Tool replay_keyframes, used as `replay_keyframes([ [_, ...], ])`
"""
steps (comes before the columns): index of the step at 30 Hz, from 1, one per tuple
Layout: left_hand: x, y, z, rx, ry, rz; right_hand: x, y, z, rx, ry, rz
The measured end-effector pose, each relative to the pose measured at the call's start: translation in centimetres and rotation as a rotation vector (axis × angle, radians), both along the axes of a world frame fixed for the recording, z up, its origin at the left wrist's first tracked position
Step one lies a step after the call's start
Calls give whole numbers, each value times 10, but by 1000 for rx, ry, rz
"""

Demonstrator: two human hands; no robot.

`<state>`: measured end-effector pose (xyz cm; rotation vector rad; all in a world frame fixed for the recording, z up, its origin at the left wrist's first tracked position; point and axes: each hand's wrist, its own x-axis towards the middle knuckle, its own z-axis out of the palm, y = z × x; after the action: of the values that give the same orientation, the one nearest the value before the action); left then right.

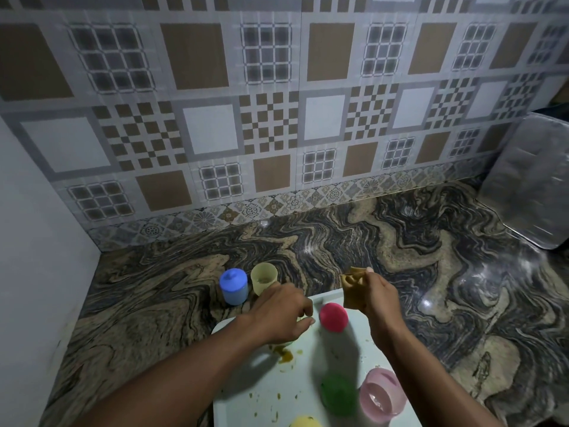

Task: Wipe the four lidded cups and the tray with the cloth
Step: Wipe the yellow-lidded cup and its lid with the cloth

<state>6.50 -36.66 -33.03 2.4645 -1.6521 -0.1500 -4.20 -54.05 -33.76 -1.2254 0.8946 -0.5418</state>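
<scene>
Both forearms reach in from 6 o'clock over the white tray (311,392). The left hand (277,315) hangs palm down at the tray's 11 o'clock corner, fingers curled loosely; whether it grips anything cannot be told. The right hand (380,298), at the tray's 1 o'clock edge, pinches a tan cloth (354,286) tightly between its fingers. On the marbled surface (400,241) stand one lidded blue cup (233,286) and one open yellow cup (263,278). On the stained tray sit one red-lidded cup (333,317), one blurred green piece (338,394), one tipped pink cup (381,394) and one yellow lid (305,422).
</scene>
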Motion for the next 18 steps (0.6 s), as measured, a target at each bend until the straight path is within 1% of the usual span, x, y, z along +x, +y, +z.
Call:
replay_keyframes([
  [10,-11,-19,-9,11,5,23,-16,4,1,36,7,2],
  [18,-17,-30,-16,-2,-19,-6,-24,-3,-2,67,-3,-14],
])
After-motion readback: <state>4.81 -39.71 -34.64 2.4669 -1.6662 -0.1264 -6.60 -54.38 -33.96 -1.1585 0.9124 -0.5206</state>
